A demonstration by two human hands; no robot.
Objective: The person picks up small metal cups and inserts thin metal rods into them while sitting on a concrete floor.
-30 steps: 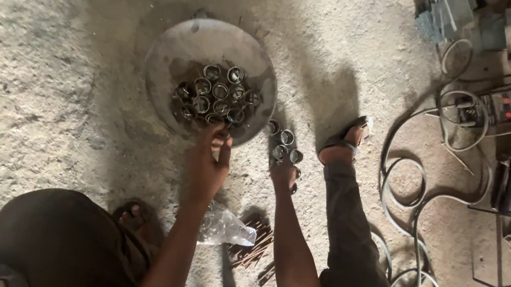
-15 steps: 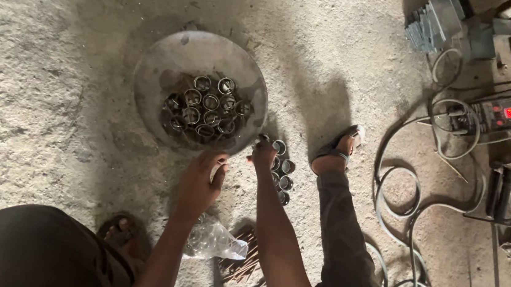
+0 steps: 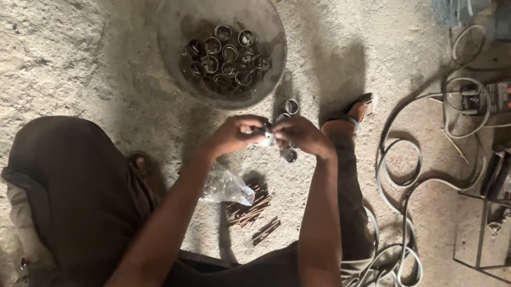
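Head view: my left hand (image 3: 238,134) and right hand (image 3: 302,135) meet in the middle, fingers pinched together on one small grey metal ring piece (image 3: 268,137). Both grips narrow. More short metal rings (image 3: 292,107) lie on the sandy ground (image 3: 60,52) just beyond the hands. Far left of them, a round grey metal bowl (image 3: 174,13) holds a heap of the same rings. Near side: clear plastic bag (image 3: 227,187), rusty rods (image 3: 250,207). Right: coiled grey cable (image 3: 397,174), a sandalled foot (image 3: 357,109).
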